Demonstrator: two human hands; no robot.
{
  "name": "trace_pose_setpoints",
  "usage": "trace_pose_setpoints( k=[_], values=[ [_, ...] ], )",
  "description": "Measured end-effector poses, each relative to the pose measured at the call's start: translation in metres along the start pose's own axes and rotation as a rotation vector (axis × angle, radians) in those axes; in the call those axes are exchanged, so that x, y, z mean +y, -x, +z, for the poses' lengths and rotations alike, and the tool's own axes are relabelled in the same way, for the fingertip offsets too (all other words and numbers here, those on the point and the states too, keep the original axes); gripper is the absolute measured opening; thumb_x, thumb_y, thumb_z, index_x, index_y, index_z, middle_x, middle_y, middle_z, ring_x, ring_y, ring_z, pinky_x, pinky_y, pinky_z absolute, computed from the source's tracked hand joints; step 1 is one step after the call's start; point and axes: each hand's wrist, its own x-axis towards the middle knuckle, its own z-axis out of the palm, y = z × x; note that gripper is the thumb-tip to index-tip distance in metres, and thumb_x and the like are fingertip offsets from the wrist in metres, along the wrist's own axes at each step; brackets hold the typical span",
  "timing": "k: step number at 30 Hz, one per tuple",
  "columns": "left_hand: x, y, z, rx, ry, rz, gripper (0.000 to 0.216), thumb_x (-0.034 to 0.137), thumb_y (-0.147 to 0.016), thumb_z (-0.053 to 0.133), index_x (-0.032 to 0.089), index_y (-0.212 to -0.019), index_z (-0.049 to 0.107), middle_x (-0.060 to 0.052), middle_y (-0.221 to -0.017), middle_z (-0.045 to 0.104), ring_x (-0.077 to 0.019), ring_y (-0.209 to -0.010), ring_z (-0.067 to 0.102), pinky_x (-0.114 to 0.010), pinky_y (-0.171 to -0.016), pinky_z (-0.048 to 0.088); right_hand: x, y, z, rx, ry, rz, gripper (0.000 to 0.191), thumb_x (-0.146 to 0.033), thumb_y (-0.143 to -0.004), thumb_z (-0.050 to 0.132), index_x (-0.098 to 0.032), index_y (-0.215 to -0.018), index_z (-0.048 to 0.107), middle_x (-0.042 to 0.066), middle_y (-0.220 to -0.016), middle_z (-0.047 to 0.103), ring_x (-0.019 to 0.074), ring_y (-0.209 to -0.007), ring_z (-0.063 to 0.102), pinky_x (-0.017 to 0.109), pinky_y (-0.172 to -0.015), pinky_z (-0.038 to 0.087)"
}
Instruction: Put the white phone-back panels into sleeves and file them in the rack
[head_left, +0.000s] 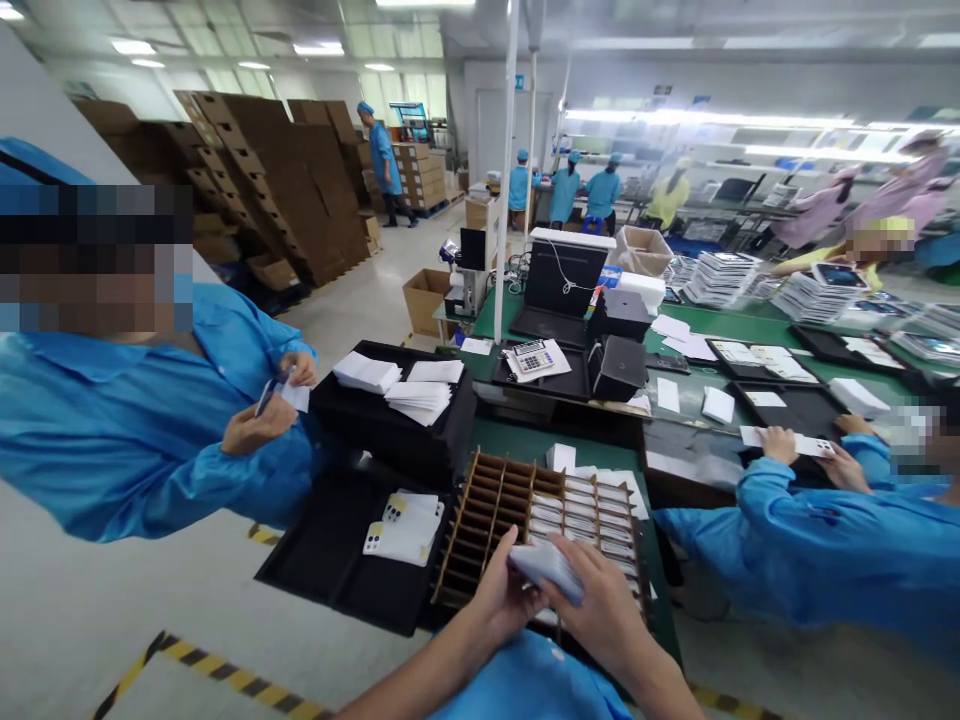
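My left hand and my right hand are both closed on a white phone case, held low in front of me over the near edge of a brown cardboard divider box. The box's right slots hold several white cases; its left slots show bare dividers. A black tray to the left of my hands carries a small pile of white cases.
A person in blue at left holds a card and pen by a black tray of white stacks. Another person's hands work at right on the green table. A calculator, black boxes and cardboard stacks stand beyond.
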Motion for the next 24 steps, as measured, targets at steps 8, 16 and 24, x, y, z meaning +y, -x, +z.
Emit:
trace_pose_setpoints(
  k=[8, 16, 24],
  values=[
    [0.002, -0.015, -0.006, 0.097, -0.044, 0.022, 0.041, 0.056, -0.099, 0.064, 0.018, -0.084, 0.063, -0.007, -0.072, 0.069, -0.0215, -0.064, 0.069, -0.031, -0.056, 0.058, 0.009, 0.001, 0.004, -0.181, 0.064, 0.141, 0.043, -0.022, -0.083, 0.072, -0.029, -0.125, 0.075, 0.01, -0.123, 0.078, 0.0341, -0.109, 0.075, 0.045, -0.096, 0.06],
    [0.008, -0.021, 0.002, 0.121, -0.144, 0.105, 0.038, 0.054, -0.1, 0.062, 0.02, -0.085, 0.059, -0.003, -0.069, 0.065, -0.0184, -0.058, 0.064, -0.028, -0.051, 0.051, 0.012, -0.018, -0.006, -0.368, -0.093, 0.245, 0.028, -0.021, -0.089, 0.067, -0.022, -0.115, 0.078, 0.006, -0.1, 0.082, 0.0233, -0.089, 0.074, 0.029, -0.081, 0.052],
    [0.038, -0.065, -0.018, 0.145, -0.44, 0.411, 0.029, 0.035, -0.079, 0.082, 0.019, -0.099, 0.068, -0.004, -0.098, 0.073, -0.0139, -0.078, 0.071, -0.025, -0.068, 0.055, 0.114, -0.108, -0.041, -0.257, 0.193, 0.241, 0.025, -0.022, -0.09, 0.072, -0.018, -0.114, 0.078, 0.008, -0.097, 0.081, 0.0246, -0.088, 0.073, 0.029, -0.08, 0.05]
  ],
)
